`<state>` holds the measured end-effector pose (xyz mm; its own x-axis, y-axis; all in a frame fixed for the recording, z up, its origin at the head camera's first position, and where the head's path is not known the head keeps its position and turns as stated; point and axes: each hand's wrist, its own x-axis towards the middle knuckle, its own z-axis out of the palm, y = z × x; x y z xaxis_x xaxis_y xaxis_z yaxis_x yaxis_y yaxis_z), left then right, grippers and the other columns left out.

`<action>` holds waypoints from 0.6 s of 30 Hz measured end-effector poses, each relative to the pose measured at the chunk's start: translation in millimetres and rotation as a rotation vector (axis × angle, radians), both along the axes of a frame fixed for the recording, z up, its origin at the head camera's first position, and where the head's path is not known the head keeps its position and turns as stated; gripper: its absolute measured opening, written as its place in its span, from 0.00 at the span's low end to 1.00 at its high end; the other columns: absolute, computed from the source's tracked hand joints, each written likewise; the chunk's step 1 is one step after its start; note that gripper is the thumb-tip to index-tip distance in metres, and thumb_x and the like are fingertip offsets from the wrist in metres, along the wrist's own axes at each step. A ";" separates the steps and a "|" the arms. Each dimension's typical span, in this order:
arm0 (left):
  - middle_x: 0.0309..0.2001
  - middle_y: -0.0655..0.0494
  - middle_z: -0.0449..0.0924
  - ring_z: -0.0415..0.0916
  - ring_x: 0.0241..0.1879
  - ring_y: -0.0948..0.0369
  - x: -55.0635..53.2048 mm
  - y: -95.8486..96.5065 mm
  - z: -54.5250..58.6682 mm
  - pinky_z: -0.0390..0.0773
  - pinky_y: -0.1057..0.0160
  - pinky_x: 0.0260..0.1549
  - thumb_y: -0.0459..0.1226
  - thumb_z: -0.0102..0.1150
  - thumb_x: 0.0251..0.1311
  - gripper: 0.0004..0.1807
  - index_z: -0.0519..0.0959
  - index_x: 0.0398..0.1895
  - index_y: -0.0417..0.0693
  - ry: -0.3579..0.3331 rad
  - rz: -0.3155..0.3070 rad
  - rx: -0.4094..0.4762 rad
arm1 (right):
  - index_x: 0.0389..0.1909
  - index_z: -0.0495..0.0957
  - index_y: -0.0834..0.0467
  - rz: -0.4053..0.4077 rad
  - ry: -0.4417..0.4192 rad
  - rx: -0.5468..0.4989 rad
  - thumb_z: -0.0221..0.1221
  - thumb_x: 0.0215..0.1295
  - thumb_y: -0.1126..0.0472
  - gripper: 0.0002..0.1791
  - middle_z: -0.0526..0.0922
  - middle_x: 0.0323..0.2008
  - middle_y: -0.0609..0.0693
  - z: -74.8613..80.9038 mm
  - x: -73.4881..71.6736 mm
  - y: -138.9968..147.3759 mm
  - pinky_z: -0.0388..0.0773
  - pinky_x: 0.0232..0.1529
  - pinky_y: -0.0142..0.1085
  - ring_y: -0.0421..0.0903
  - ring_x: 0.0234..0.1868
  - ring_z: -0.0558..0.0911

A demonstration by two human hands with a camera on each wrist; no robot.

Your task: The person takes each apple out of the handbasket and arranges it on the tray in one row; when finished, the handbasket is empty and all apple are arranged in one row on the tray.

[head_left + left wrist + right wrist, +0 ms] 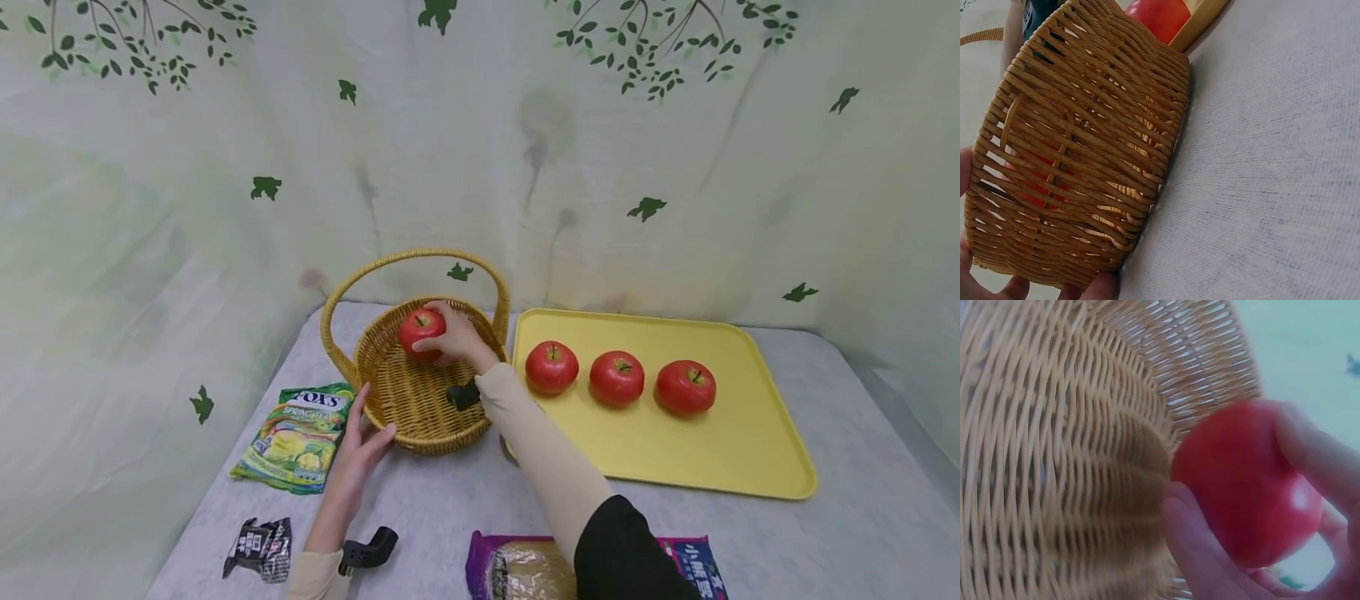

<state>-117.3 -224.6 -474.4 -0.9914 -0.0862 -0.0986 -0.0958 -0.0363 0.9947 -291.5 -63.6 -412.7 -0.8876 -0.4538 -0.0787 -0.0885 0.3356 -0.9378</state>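
Observation:
My right hand grips a red apple between thumb and fingers, inside the round wicker basket near its back left wall. In the right wrist view, the apple sits close to the woven wall. My left hand holds the basket's front left side. The left wrist view shows its fingertips along the outer wall and part of a digit at the rim. To the right, several more red apples form a row on a yellow tray.
A green FOX'S candy bag lies left of the basket. Nearer the front left is a small black packet. A purple-edged package and a blue packet are at the front edge, partly hidden by the right sleeve. The basket's tall handle arches above it.

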 end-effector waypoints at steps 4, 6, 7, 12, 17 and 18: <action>0.75 0.54 0.27 0.43 0.71 0.48 -1.7 1.4 -0.1 0.57 0.49 0.64 0.36 0.50 0.70 0.41 0.40 0.76 0.68 -0.002 -0.003 0.003 | 0.69 0.60 0.53 0.095 0.047 0.008 0.68 0.57 0.62 0.40 0.66 0.60 0.60 14.0 3.7 19.8 0.82 0.36 0.48 0.56 0.51 0.78; 0.75 0.54 0.28 0.43 0.71 0.48 -2.0 2.0 0.6 0.57 0.49 0.64 0.36 0.50 0.70 0.41 0.40 0.76 0.68 -0.002 0.000 0.002 | 0.69 0.60 0.52 0.136 0.065 0.004 0.68 0.57 0.61 0.40 0.66 0.61 0.59 20.8 7.7 31.1 0.82 0.36 0.49 0.54 0.50 0.78; 0.75 0.54 0.27 0.43 0.71 0.48 -2.0 2.1 1.0 0.57 0.49 0.64 0.36 0.51 0.70 0.41 0.40 0.76 0.68 -0.004 0.001 0.002 | 0.68 0.61 0.51 0.157 0.072 0.000 0.69 0.56 0.61 0.40 0.66 0.61 0.58 23.4 9.8 37.1 0.82 0.36 0.49 0.53 0.49 0.78; 0.75 0.53 0.29 0.45 0.70 0.48 -1.7 1.5 1.5 0.56 0.50 0.64 0.36 0.51 0.70 0.41 0.41 0.76 0.70 -0.012 0.009 0.011 | 0.68 0.62 0.49 0.260 0.099 -0.020 0.70 0.55 0.61 0.41 0.65 0.61 0.55 34.8 22.8 68.7 0.82 0.34 0.48 0.52 0.41 0.81; 0.75 0.49 0.31 0.49 0.70 0.48 -1.3 1.5 0.4 0.58 0.54 0.63 0.35 0.51 0.70 0.41 0.40 0.76 0.70 -0.007 -0.003 0.025 | 0.67 0.64 0.46 0.277 0.118 -0.015 0.71 0.52 0.61 0.41 0.67 0.58 0.56 41.7 38.8 108.2 0.82 0.33 0.48 0.52 0.40 0.81; 0.75 0.50 0.31 0.49 0.70 0.48 -1.2 1.8 0.3 0.61 0.57 0.62 0.35 0.51 0.69 0.41 0.40 0.76 0.70 -0.009 -0.003 0.024 | 0.67 0.64 0.46 0.272 0.123 -0.010 0.71 0.52 0.61 0.41 0.67 0.57 0.56 41.9 41.7 117.2 0.82 0.32 0.48 0.52 0.38 0.82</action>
